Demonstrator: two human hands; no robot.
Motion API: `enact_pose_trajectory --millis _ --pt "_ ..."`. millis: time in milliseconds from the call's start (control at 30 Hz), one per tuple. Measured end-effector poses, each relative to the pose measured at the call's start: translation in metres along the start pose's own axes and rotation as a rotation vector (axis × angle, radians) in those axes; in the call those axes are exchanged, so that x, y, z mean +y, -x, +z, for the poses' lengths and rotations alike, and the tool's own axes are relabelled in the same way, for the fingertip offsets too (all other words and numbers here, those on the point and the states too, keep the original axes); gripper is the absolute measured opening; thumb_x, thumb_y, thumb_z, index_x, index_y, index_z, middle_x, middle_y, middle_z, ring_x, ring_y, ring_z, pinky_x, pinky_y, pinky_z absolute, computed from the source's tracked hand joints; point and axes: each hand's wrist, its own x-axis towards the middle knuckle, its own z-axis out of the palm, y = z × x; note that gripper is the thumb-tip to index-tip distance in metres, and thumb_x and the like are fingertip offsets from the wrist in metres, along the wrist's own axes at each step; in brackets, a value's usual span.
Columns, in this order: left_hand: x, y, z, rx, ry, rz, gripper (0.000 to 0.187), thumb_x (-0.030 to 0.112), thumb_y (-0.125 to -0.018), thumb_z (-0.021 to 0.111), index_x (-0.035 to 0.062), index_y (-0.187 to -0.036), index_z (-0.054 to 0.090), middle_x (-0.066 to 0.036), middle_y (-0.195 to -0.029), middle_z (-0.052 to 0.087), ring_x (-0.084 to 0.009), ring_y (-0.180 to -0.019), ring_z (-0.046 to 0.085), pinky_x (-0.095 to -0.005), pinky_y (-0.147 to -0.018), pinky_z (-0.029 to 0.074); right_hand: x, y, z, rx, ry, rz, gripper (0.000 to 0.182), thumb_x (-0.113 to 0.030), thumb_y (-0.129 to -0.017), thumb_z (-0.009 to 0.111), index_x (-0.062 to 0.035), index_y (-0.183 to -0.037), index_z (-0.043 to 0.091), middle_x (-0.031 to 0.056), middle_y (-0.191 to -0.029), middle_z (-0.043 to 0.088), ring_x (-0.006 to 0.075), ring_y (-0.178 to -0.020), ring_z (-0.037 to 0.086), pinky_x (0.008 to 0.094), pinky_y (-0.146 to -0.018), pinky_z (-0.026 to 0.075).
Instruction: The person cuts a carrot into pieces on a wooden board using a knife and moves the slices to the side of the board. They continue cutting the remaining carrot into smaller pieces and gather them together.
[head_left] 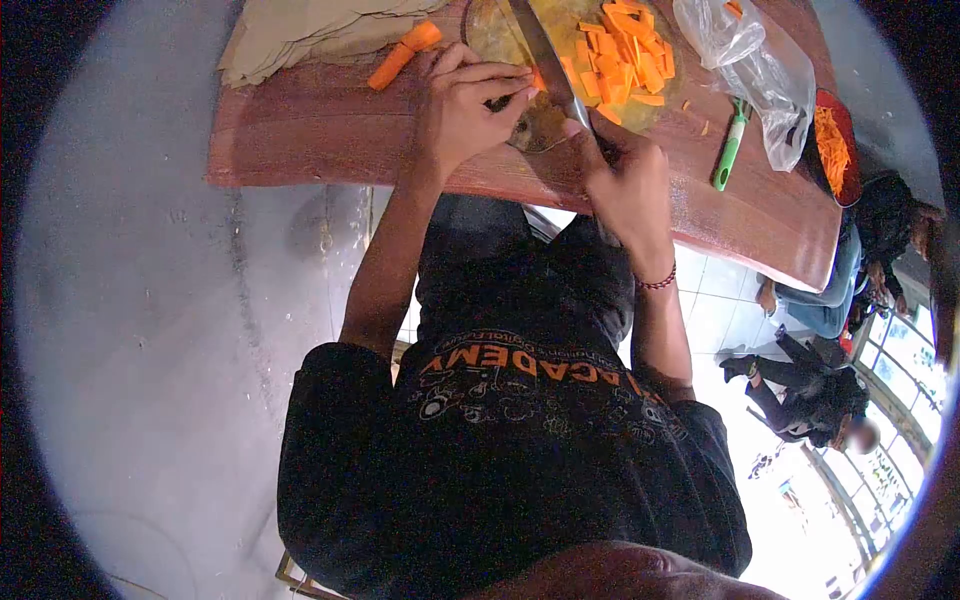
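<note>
Gripping a knife (546, 52) is the right hand (632, 185), left fingers (492, 73) holding carrot (538, 78).

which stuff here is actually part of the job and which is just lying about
In the job:
knife, in the right hand
carrot piece, at the left hand
board
cut carrot sticks

Seemingly just lying about:
green-handled peeler
plastic bag
brown sheets

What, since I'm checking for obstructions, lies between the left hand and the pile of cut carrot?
The knife does: its blade slants across the board between the left hand and the cut carrot. The right hand grips it.
</note>
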Motion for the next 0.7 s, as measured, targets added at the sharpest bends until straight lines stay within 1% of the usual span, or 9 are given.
enact_pose_trajectory --millis 67,167,267,333,467,500,567,600,700 --pt "-0.002 0.001 0.002 0.004 -0.012 0.011 0.014 0.018 -0.075 0.085 0.0140 -0.088 0.082 0.001 -0.092 0.078 -0.0166 -0.082 0.063 -0.0290 -0.076 0.053 -0.001 0.001 -0.001 -0.013 -0.048 0.068 0.029 -0.028 -0.092 0.068 -0.0013 -0.102 0.072 0.0255 -0.079 0.069 0.0440 -0.075 0.069 0.0472 -0.065 0.054" --pt "-0.001 0.001 0.003 0.024 -0.016 0.020 0.014 0.018 -0.075 0.084 0.0137 -0.088 0.082 0.001 -0.093 0.078 -0.0169 -0.082 0.063 -0.0296 -0.076 0.054 0.002 0.001 -0.002 0.006 -0.013 0.025 0.029 -0.028 -0.092 0.068 -0.0014 -0.103 0.072 0.0258 -0.081 0.069 0.0445 -0.077 0.069 0.0481 -0.067 0.054" --pt "0.004 -0.001 -0.001 0.013 -0.007 0.016 0.013 0.018 -0.075 0.084 0.0127 -0.087 0.082 0.000 -0.094 0.078 -0.0176 -0.082 0.063 -0.0304 -0.076 0.054 0.004 0.001 -0.002 -0.006 -0.014 0.051 0.029 -0.028 -0.092 0.068 -0.0017 -0.104 0.072 0.0262 -0.082 0.069 0.0449 -0.079 0.069 0.0486 -0.068 0.055" --pt "0.003 0.000 0.001 0.036 -0.008 0.000 0.010 0.020 -0.074 0.083 0.0158 -0.083 0.082 0.005 -0.092 0.077 -0.0160 -0.083 0.062 -0.0280 -0.077 0.052 0.002 0.001 -0.001 -0.003 -0.003 0.070 0.029 -0.028 -0.092 0.068 -0.0019 -0.104 0.072 0.0262 -0.082 0.069 0.0450 -0.080 0.069 0.0487 -0.069 0.055" --pt "0.002 0.002 0.003 0.044 -0.052 0.044 0.010 0.021 -0.075 0.083 0.0159 -0.083 0.081 0.005 -0.093 0.077 -0.0158 -0.084 0.062 -0.0283 -0.079 0.050 0.002 0.000 -0.001 -0.019 -0.030 0.100 0.029 -0.028 -0.092 0.068 -0.0014 -0.104 0.072 0.0265 -0.083 0.069 0.0452 -0.082 0.069 0.0483 -0.070 0.055" --pt "0.003 0.002 0.003 0.048 -0.029 0.041 0.010 0.022 -0.075 0.083 0.0160 -0.083 0.081 0.005 -0.093 0.077 -0.0155 -0.085 0.063 -0.0289 -0.081 0.049 0.004 -0.001 0.001 -0.019 -0.030 0.100 0.029 -0.028 -0.092 0.068 -0.0014 -0.104 0.072 0.0265 -0.083 0.069 0.0452 -0.082 0.069 0.0483 -0.070 0.055" --pt "0.005 0.003 0.003 0.054 -0.006 0.037 0.010 0.023 -0.076 0.083 0.0161 -0.083 0.081 0.006 -0.093 0.077 -0.0153 -0.085 0.063 -0.0295 -0.084 0.048 0.009 -0.002 0.005 0.020 -0.066 0.030 0.030 -0.028 -0.092 0.068 -0.0005 -0.103 0.072 0.0267 -0.083 0.070 0.0454 -0.083 0.069 0.0479 -0.071 0.055" --pt "0.005 0.003 0.002 0.051 -0.031 0.044 0.009 0.023 -0.076 0.082 0.0162 -0.082 0.081 0.006 -0.093 0.077 -0.0152 -0.086 0.063 -0.0301 -0.085 0.047 0.008 -0.002 0.005 0.020 -0.065 0.029 0.030 -0.028 -0.092 0.068 -0.0005 -0.103 0.072 0.0267 -0.083 0.070 0.0454 -0.083 0.069 0.0479 -0.071 0.055" --pt "0.005 0.001 0.001 0.067 -0.068 0.080 0.008 0.023 -0.077 0.081 0.0164 -0.083 0.081 0.007 -0.093 0.077 -0.0151 -0.086 0.063 -0.0306 -0.086 0.046 0.006 -0.004 0.004 0.003 -0.061 0.061 0.031 -0.029 -0.092 0.068 0.0007 -0.101 0.071 0.0271 -0.084 0.070 0.0453 -0.084 0.069 0.0475 -0.071 0.054"
